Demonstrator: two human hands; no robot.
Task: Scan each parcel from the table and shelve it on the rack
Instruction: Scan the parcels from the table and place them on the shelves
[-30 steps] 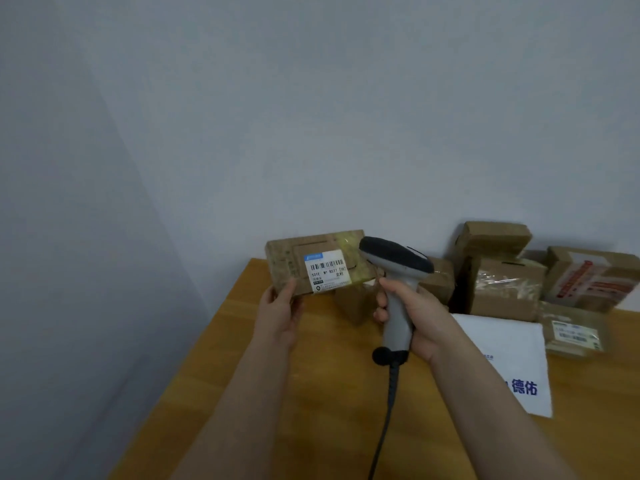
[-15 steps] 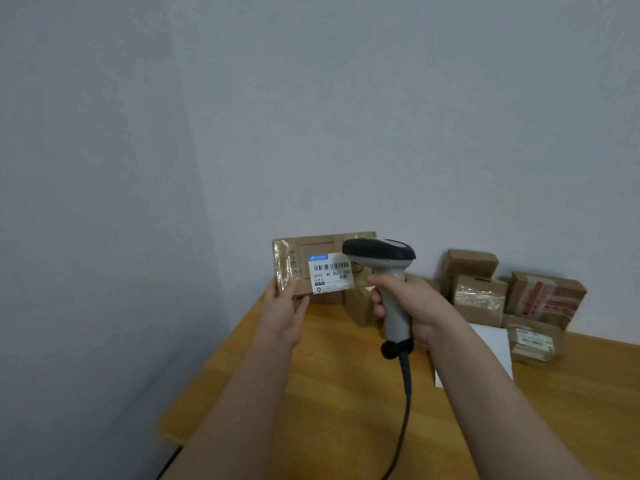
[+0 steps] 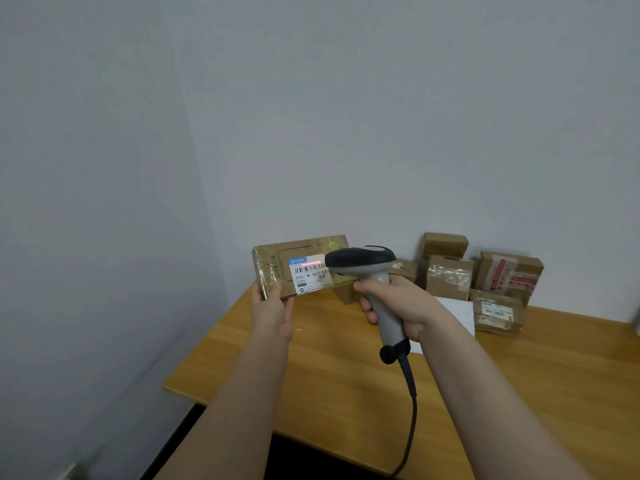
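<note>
My left hand [image 3: 273, 310] grips the lower left corner of a flat brown cardboard parcel [image 3: 277, 265] and holds it upright above the wooden table [image 3: 332, 368]. Its white barcode label [image 3: 309, 278] faces me, and a red scan line lies across the barcode. My right hand [image 3: 398, 303] grips the grey handle of a corded barcode scanner [image 3: 362, 259]. The scanner's dark head points at the label from the right and covers the parcel's right end. No rack is in view.
Several taped cardboard parcels [image 3: 450, 277] are piled at the table's back against the wall, with a white mailer bag [image 3: 457, 311] in front of them. The scanner cable [image 3: 410, 414] hangs over the table's near edge. A wall stands close on the left.
The view has pulled back and the parcels at the back look smaller. A red scan line now shows on the label. Both hands keep their grips.
</note>
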